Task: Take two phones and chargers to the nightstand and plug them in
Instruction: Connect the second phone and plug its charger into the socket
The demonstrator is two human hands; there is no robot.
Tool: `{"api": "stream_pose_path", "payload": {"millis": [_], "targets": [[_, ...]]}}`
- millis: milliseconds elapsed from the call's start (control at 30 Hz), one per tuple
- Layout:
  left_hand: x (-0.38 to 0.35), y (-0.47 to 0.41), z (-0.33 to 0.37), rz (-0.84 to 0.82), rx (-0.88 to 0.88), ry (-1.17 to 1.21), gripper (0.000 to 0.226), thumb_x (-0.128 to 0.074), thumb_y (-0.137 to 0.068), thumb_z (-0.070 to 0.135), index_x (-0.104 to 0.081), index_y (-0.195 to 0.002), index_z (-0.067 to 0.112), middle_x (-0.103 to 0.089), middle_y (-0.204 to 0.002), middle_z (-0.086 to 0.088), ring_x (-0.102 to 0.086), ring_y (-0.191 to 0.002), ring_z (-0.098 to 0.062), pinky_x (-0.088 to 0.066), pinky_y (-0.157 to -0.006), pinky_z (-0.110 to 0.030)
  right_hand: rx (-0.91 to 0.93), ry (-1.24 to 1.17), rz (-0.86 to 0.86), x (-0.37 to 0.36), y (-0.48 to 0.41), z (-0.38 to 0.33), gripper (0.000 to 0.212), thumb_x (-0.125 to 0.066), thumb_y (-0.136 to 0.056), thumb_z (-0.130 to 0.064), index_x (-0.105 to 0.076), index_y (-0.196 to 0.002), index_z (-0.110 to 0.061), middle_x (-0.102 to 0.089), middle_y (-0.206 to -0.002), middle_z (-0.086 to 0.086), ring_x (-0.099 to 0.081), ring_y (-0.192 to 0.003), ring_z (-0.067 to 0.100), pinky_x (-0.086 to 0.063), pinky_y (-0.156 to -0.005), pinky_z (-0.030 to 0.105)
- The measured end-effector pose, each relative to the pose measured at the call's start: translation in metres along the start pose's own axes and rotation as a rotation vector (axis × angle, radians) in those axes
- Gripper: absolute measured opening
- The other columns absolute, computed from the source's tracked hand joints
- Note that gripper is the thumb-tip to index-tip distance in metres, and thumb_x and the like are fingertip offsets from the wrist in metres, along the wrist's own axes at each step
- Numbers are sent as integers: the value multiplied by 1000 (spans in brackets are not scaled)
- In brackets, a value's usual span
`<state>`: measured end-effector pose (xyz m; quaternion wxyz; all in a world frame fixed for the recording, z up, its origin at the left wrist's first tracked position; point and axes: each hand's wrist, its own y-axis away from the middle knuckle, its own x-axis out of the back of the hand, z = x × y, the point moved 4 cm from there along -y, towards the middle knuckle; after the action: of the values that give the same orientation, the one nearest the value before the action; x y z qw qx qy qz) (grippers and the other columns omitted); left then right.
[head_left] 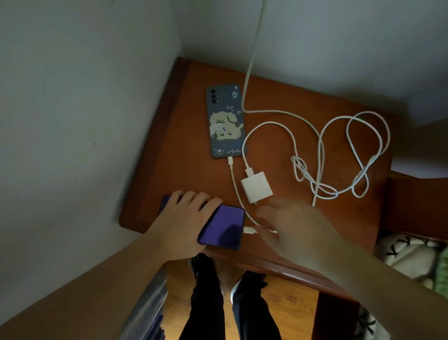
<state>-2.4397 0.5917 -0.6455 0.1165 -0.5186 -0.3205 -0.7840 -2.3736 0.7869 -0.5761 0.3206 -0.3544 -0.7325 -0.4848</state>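
Your left hand [187,219] grips the purple phone [225,229] at the front edge of the nightstand [182,168], fingers wrapped over it. Your right hand [289,229] is blurred beside the cable plug [249,230] at that phone's end; I cannot tell its grip. The dog-case phone [226,121] lies face down with a cable plugged in, the charger brick [257,186] near it.

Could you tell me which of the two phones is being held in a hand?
The purple phone at the front edge of the nightstand, gripped by the left hand; the dog-patterned phone lies untouched farther back.
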Motion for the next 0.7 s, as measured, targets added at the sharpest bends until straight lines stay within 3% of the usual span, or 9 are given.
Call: {"api": "stream_pose_path", "payload": {"millis": [100, 200, 400, 700], "targets": [[-7, -8, -3, -68, -22, -84, 91, -78, -62, 46, -40, -140, 20, -56, -128, -7, -54, -114, -29, -37, -100, -52, -130, -83, 173, 19, -41, 10, 27, -49, -93, -34, -63, -111, -20, -61, -99, 2, -62, -82, 21, -52, -67, 34], [-6, -17, -3, -79, -60, -160, 92, -82, -59, 39, -39, -138, 20, -55, -128, -8, -53, -111, -30, -36, -99, -52, -249, -166, 247, 14, -56, 13, 36, -55, -91, -36, -51, -122, -19, -52, -113, 5, -61, -83, 26, -53, -66, 39], [2, -33, -7, -124, -136, -231, 93, -79, -64, 31, -31, -142, 20, -43, -139, -9, -44, -121, -31, -29, -106, -54, -345, -90, 216, 8, -89, 20, 55, -61, -83, -50, -37, -123, -20, -48, -113, 7, -58, -92, 30, -39, -60, 34], [16, -46, -8, -199, -192, -247, 96, -76, -70, 26, -20, -148, 22, -33, -146, -8, -33, -130, -29, -20, -110, -51, -399, -153, 217, 1, -97, 28, 56, -64, -80, -47, -39, -123, -20, -53, -112, 7, -61, -92, 33, -44, -63, 36]]}}
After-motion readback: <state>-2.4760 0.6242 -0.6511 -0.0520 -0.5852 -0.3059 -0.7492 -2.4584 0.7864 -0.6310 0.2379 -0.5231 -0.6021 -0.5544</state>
